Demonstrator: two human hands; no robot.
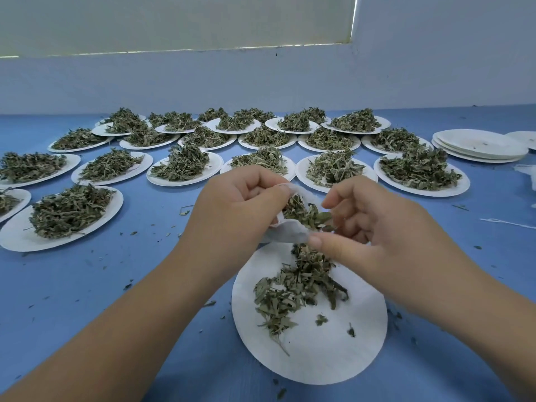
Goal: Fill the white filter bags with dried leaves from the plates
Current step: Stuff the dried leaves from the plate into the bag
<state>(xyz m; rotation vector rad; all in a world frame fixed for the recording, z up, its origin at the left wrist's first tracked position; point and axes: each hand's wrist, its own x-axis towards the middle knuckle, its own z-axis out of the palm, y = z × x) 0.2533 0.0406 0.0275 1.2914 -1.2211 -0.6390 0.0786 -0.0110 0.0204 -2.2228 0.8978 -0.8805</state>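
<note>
My left hand (235, 207) grips a white filter bag (288, 232) by its upper edge and holds its mouth open above the near plate (313, 352). Dried leaves (307, 213) show inside the bag's mouth. My right hand (374, 224) pinches the bag's lower edge with thumb and curled fingers, right at those leaves. A loose heap of dried leaves (298, 282) lies on the near white plate under both hands.
Several white plates heaped with dried leaves (185, 166) cover the blue table (87, 285) from left to far right. A stack of empty plates (478, 145) sits at the far right, white bag material (529, 175) and a thread (507, 222) beside it. Leaf crumbs litter the table.
</note>
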